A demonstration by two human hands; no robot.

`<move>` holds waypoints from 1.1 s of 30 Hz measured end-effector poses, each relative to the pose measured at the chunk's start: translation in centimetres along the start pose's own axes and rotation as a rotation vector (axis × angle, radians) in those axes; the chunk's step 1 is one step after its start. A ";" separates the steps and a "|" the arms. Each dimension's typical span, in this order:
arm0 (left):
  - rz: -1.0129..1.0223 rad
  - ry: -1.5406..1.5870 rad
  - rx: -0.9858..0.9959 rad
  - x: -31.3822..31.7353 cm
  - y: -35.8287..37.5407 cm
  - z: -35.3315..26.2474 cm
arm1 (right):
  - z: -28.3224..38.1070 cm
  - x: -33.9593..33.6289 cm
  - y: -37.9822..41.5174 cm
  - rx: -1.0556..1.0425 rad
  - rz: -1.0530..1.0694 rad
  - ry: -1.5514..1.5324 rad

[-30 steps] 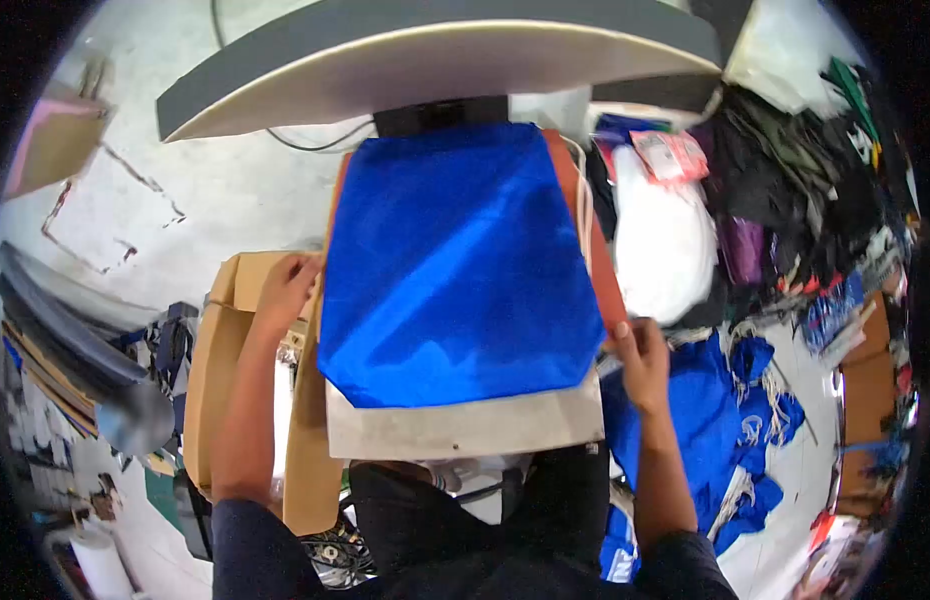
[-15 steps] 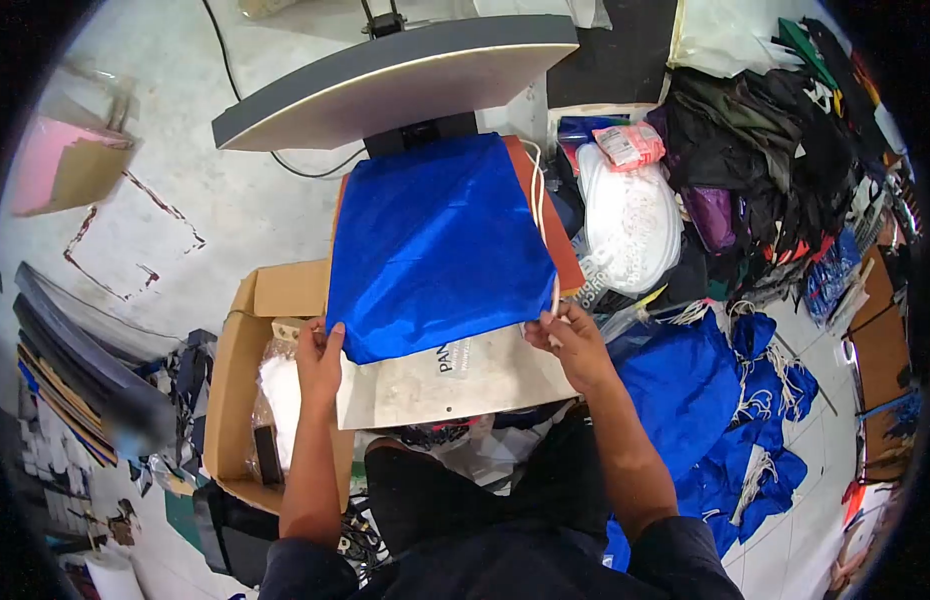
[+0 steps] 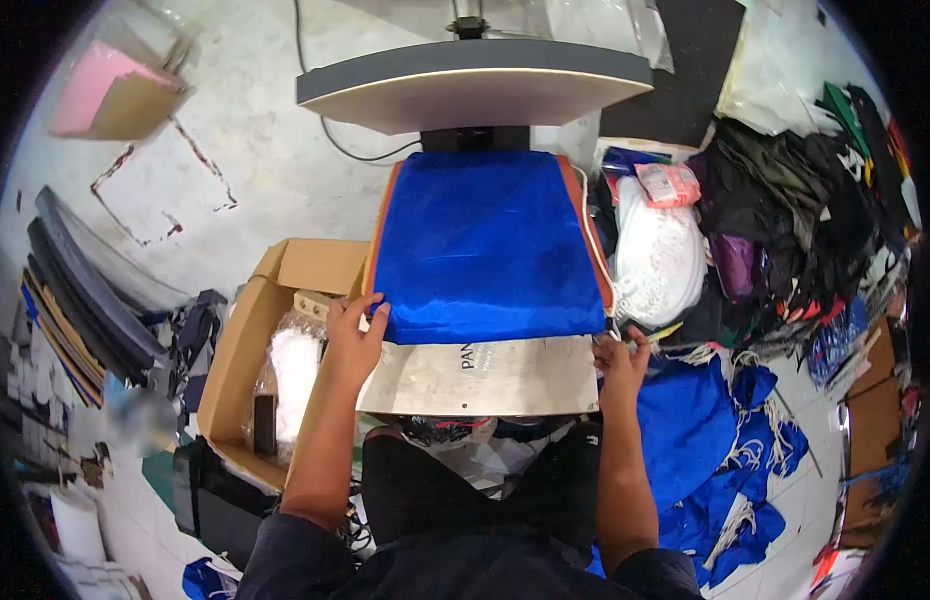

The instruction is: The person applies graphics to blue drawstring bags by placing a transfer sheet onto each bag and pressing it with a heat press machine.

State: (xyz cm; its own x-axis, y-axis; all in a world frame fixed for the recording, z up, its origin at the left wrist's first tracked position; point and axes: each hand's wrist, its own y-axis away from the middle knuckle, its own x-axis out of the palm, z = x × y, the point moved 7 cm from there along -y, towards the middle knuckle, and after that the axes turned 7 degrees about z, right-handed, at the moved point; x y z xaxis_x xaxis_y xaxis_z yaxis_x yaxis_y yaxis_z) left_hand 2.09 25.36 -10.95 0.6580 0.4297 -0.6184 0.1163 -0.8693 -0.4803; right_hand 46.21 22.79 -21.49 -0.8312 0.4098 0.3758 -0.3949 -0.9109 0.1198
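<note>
Flatly spread smooth blue fabric [image 3: 490, 245], pale cord [image 3: 592, 220]

Across the top left I have a pale, scuffed surface [image 3: 255, 130], wall or floor I can't tell, marked with dark red lines [image 3: 112, 175] near a pink and brown box [image 3: 115, 95]. Below I get curved boards [image 3: 80, 290] leaning together and a white roll [image 3: 77, 525]. On my right, dark fabric [image 3: 775, 190] lies heaped, with brown cartons [image 3: 870, 430] at the edge. Pale floor tiles [image 3: 800, 480] show thin joints under whitish light. My corners fall to black.
</note>
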 end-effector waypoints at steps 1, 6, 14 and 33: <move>-0.017 -0.002 -0.009 -0.3 -0.7 0.5 | 0.0 -0.7 -0.2 -0.001 0.019 0.005; 0.184 0.272 -0.197 2.0 -10.0 4.6 | 4.6 1.1 -0.8 -0.368 0.057 0.519; 0.223 -0.133 -0.102 12.0 -28.2 9.3 | 7.6 5.3 -0.8 -0.514 0.088 0.919; 0.391 0.089 -0.354 21.0 -38.4 19.4 | 4.6 4.5 -1.7 -0.450 0.108 0.720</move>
State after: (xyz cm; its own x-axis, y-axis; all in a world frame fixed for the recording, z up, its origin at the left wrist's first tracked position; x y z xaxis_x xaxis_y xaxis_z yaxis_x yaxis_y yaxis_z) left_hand -2.95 72.48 -17.60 0.7610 0.0480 -0.6470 0.0836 -0.9962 0.0243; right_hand 44.95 25.99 -15.79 -0.8592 0.3912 -0.3298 -0.2900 -0.9033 -0.3161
